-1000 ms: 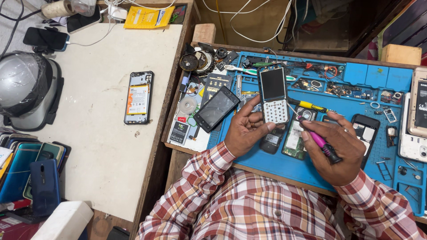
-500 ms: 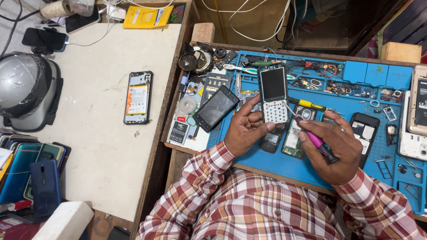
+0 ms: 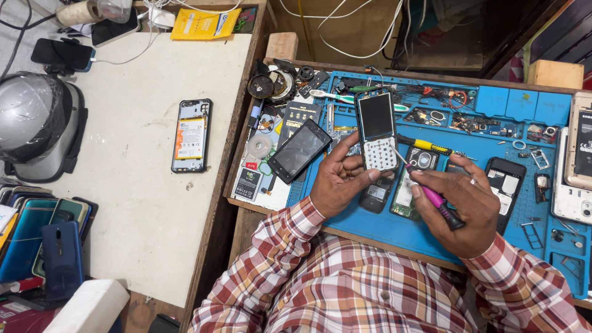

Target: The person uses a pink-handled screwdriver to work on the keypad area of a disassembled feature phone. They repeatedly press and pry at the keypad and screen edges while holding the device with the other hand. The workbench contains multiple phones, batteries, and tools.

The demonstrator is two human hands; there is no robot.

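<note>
Little has been shifted since the earlier frame: a keypad phone is kept gripped in the left hand above the blue mat, while a pink screwdriver, clasped by the right hand, is pointed toward ten o'clock at its keypad.

A dark, blank screen is seen on the keypad phone at the blue mat's centre. At nine o'clock from it lies a black smartphone, screen dark. A yellow packet lies at eleven o'clock.
</note>
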